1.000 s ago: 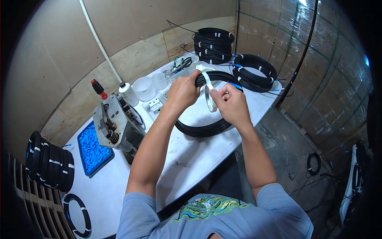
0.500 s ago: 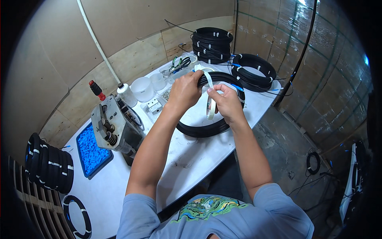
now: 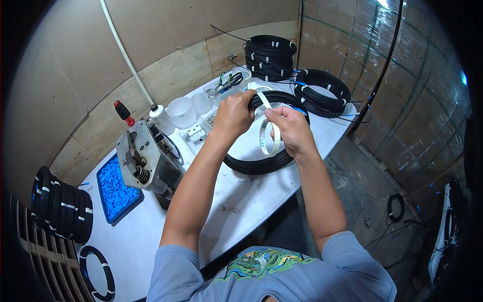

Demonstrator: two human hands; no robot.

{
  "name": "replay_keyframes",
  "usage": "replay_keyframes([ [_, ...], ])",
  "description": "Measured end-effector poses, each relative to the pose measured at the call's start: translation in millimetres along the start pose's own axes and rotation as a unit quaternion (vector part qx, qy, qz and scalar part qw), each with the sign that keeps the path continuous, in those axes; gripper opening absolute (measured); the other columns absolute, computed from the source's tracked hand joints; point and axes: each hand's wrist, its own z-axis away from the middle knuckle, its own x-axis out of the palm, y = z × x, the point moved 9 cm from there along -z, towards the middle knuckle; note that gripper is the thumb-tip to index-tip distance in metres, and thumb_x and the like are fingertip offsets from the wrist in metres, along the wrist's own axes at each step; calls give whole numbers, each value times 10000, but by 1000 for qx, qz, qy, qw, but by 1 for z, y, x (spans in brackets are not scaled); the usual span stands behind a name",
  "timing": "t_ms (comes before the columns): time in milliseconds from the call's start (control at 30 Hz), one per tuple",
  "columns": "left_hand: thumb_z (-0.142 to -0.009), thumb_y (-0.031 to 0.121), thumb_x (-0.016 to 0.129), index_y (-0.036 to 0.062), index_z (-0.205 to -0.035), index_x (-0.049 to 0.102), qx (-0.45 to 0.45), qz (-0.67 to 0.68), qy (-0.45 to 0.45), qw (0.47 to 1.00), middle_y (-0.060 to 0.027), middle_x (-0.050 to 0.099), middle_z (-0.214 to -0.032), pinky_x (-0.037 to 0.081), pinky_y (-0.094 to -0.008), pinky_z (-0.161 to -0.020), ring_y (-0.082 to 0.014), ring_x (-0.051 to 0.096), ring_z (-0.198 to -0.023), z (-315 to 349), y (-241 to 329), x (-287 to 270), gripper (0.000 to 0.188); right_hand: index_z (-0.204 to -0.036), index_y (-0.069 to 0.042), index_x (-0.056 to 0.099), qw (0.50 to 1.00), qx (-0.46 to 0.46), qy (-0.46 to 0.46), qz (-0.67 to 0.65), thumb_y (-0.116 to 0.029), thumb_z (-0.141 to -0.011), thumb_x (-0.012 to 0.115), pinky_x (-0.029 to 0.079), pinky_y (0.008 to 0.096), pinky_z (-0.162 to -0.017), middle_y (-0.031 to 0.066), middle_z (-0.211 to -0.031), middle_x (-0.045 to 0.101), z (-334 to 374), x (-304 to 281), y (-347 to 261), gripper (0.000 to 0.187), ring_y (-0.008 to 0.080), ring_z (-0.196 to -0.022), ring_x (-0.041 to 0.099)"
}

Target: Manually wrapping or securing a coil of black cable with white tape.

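A coil of black cable [image 3: 259, 165] is in front of me at the table's right side, its far side in my left hand [image 3: 235, 111]. The left fingers are closed round the cable, their tips partly hidden behind it. My right hand [image 3: 293, 130] pinches a roll of white tape [image 3: 276, 146], which hangs below the thumb inside the ring of the coil. From the roll a strip of tape [image 3: 264, 100] runs up to the coil's far side and lies across it, just right of my left hand. A blue connector [image 3: 299, 110] shows on the coil beside my right hand.
Stacked black coils stand at the far end [image 3: 270, 58] and on the left [image 3: 63, 206]. Left of my arms are a metal press [image 3: 151, 156], a blue tray [image 3: 116, 221] of small blue parts, a white bottle [image 3: 162, 121] and plastic tubs [image 3: 181, 113]. Scissors [image 3: 232, 80] lie beyond.
My right hand has turned slightly, and the tape roll has swung so its round side faces me more. The left hand keeps its hold on the coil.
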Motion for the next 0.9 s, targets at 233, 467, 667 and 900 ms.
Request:
replay_keyframes([
  [233,-821,119,702,58,-1115,654,-50,5,-51,997,-250,695,-889,526,-502,-762,-447,666,-856,-1,-2,1,303,-938,-9,677,1000,-5,16,10,-303,-964,702,455,235,-511,45,-730,685,-23,-5,41,296,74,-555,587],
  [467,-876,188,657,15,-1111,622,-47,18,-99,994,-266,683,-866,512,-502,-751,-452,662,-847,-1,-3,5,294,-961,-6,703,1000,-18,23,-1,-199,-959,689,461,252,-544,46,-768,684,-48,-7,46,193,84,-590,586],
  [667,-953,427,509,23,-1046,684,-82,98,-77,989,-268,692,-851,512,-504,-773,-449,666,-833,0,-9,-1,450,-955,-4,695,999,-26,19,5,-212,-962,695,473,250,-566,52,-784,693,-40,-2,42,209,91,-621,603],
  [900,-972,452,509,30,-1024,730,-147,148,-77,975,-248,700,-846,510,-476,-738,-432,671,-814,-4,-18,5,479,-943,0,676,999,-39,31,6,-228,-955,709,456,249,-549,54,-743,689,-34,-7,44,231,93,-584,589],
])
